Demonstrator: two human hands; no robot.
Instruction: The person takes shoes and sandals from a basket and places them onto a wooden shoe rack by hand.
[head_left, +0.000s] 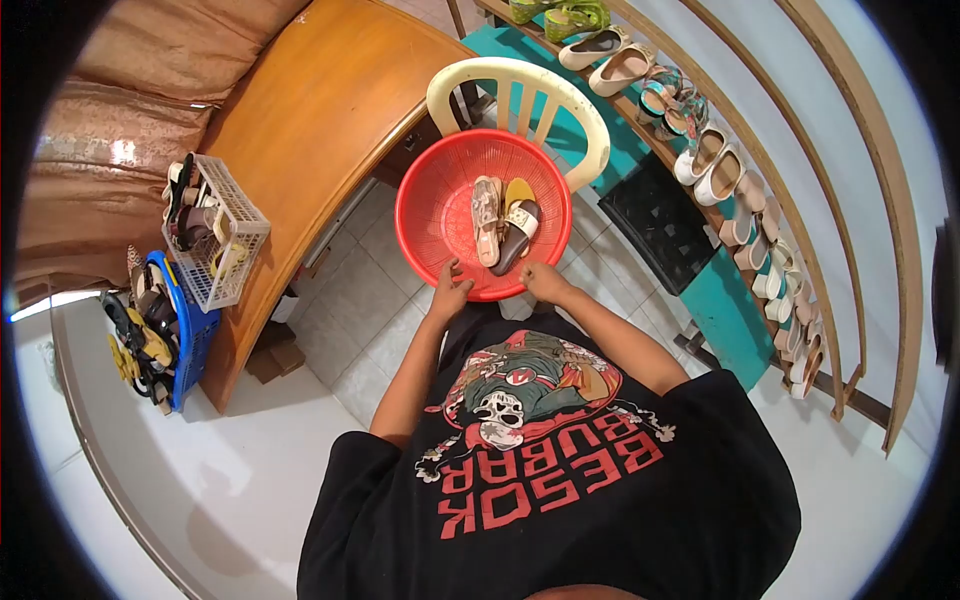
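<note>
A red plastic basin (425, 215) rests on a cream plastic chair (590, 125), in front of my body. Inside it lie a patterned beige sandal (486, 220) and a dark brown sandal with a white strap (514, 240), with a yellow-soled one (519, 190) partly beneath. My left hand (452, 290) is at the basin's near rim, its fingers apart and holding nothing. To its right, my right hand (544, 282) is at the same rim with its fingers curled in; whether it grips the rim is hard to make out.
A wooden desk (300, 120) stands at the left, bearing a white basket (250, 222) of shoes. Beside it hangs a blue basket (200, 335) with more footwear. Along the right runs a shoe rack (735, 200) with several pairs. A black mat (655, 228) lies on a teal surface (725, 310).
</note>
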